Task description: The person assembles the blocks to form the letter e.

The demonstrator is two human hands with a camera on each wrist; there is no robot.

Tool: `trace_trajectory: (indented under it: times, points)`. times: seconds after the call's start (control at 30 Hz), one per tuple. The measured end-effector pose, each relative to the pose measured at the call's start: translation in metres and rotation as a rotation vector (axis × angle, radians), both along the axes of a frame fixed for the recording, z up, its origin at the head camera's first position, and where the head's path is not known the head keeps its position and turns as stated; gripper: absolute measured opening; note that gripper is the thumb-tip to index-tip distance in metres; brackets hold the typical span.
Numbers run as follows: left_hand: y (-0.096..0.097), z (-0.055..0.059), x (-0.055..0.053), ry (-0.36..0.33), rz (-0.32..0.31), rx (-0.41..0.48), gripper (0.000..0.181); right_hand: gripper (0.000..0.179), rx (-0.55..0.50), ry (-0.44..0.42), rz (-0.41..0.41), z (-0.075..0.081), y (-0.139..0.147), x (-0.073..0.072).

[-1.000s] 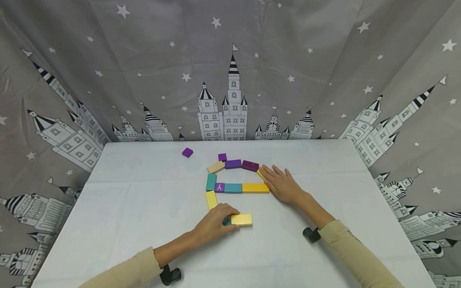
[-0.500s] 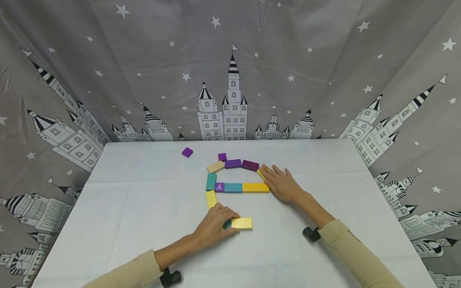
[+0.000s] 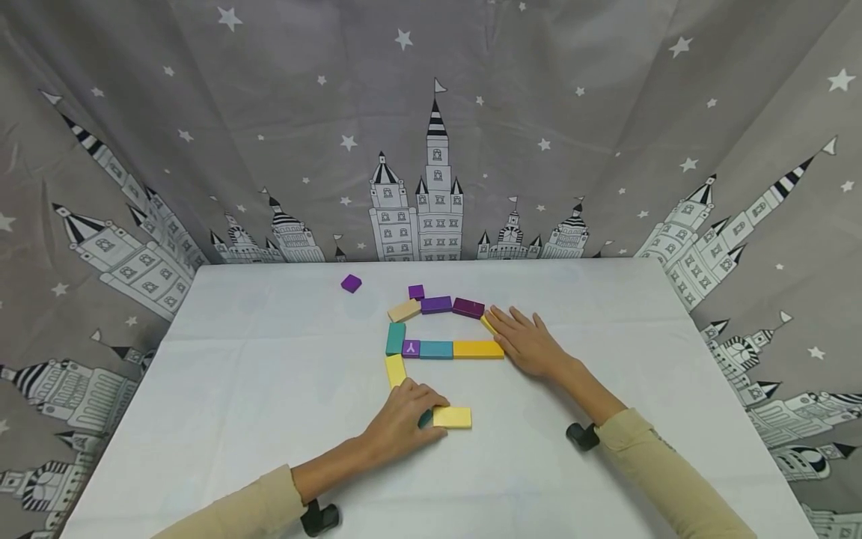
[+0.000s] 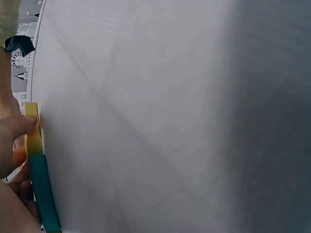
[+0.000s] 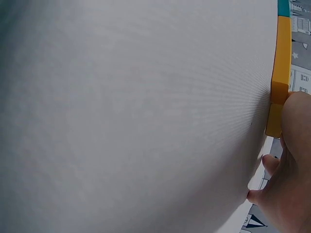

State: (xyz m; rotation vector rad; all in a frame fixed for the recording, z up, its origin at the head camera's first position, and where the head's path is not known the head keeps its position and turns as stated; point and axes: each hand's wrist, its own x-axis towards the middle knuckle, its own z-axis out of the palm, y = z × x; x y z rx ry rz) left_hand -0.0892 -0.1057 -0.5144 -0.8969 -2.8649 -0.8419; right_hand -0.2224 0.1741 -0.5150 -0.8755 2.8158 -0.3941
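My left hand [image 3: 402, 421] pinches the left end of a pale yellow block [image 3: 454, 418] lying on the table, thumb on its near side. Partly hidden beneath that hand is a teal block [image 4: 43, 194], set end to end with the yellow one in the left wrist view. Another yellow block [image 3: 396, 370] leads up from the left hand's fingers. My right hand [image 3: 528, 343] lies with straight fingers over a yellow-orange block [image 3: 488, 325], mostly covered, beside the end of a long orange block [image 3: 478, 349].
A closed loop continues through a blue block [image 3: 436, 349], a purple Y cube [image 3: 411, 349], a green block [image 3: 396, 338], a tan block [image 3: 404, 311], a violet block [image 3: 436, 305] and a maroon block [image 3: 468, 308]. Purple cubes [image 3: 351, 283] lie farther back on the white table [image 3: 269, 389].
The left hand has shifted the pale yellow block slightly toward me, then stayed still. The right hand has kept its place.
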Motion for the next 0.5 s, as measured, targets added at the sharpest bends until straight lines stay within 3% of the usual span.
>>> trace_trajectory:
  times: [0.5]
  points:
    - [-0.0080, 0.0034, 0.0002, -0.085, -0.049, 0.012, 0.034, 0.055, 0.010, 0.006, 0.007, 0.0002, -0.0006, -0.0003]
